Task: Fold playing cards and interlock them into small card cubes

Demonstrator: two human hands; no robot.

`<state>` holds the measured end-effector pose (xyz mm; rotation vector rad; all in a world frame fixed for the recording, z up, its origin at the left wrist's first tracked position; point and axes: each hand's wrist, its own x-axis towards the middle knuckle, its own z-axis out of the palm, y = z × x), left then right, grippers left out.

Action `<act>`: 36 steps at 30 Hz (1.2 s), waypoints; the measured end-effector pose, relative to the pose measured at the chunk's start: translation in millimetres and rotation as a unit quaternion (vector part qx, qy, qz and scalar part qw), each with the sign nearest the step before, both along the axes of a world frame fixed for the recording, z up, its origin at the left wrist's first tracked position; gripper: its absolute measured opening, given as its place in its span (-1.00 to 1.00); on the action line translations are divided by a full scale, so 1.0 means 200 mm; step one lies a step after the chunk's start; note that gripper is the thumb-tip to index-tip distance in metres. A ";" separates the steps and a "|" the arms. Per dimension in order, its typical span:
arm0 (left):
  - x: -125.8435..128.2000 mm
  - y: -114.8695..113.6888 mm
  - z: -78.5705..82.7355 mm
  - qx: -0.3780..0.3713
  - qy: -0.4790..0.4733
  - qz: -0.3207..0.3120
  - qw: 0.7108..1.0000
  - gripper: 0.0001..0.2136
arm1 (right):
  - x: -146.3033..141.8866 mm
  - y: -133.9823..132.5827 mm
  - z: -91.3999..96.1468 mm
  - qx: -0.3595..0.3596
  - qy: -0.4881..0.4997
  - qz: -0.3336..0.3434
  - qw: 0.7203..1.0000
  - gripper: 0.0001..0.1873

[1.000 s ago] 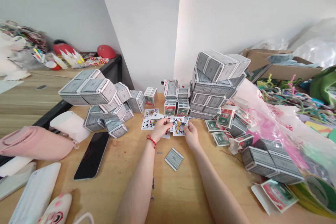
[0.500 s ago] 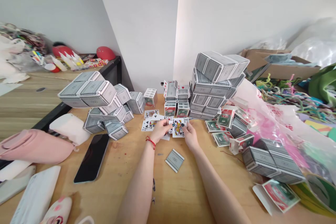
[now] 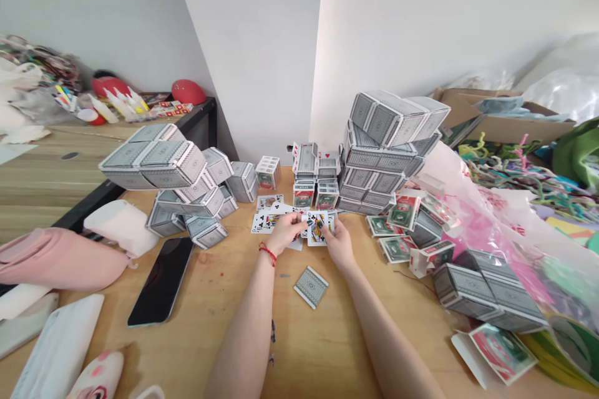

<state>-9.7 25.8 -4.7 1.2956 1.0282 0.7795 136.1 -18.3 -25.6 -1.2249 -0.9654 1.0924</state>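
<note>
Both my hands meet over a spread of face-up playing cards (image 3: 264, 219) in the middle of the wooden table (image 3: 318, 343). My left hand (image 3: 286, 232), with a red string at the wrist, pinches the edge of a face card (image 3: 317, 229). My right hand (image 3: 337, 243) grips the same card from the right side with its fingers closed. A small face-down stack of cards (image 3: 311, 286) lies on the table just in front of my wrists. Small card cubes (image 3: 314, 182) stand right behind the spread.
Piles of grey card-pack boxes rise at the left (image 3: 173, 177) and at the right (image 3: 390, 143). Loose packs (image 3: 412, 224) and a pink plastic bag (image 3: 472, 224) lie to the right. A black phone (image 3: 161, 279) and a pink pouch (image 3: 60, 259) lie to the left.
Both hands have stayed on the face card with only small finger shifts. The view has drifted slightly.
</note>
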 end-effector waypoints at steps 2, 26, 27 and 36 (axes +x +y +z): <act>0.00 0.00 0.00 -0.002 -0.003 -0.001 1.000 -0.79 | 0.00 0.00 -0.01 -0.001 -0.012 -0.003 1.000 -0.67; 0.00 0.00 0.01 -0.016 -0.018 0.000 1.000 -0.79 | 0.01 0.01 -0.02 -0.007 -0.008 0.004 1.000 -0.63; 0.00 0.00 0.01 -0.017 -0.018 0.000 1.000 -0.79 | 0.01 0.01 -0.02 -0.013 -0.006 0.004 1.000 -0.63; -0.01 0.00 0.01 -0.016 -0.008 -0.005 1.000 -0.79 | 0.03 0.01 -0.04 -0.043 0.001 0.019 0.999 -0.63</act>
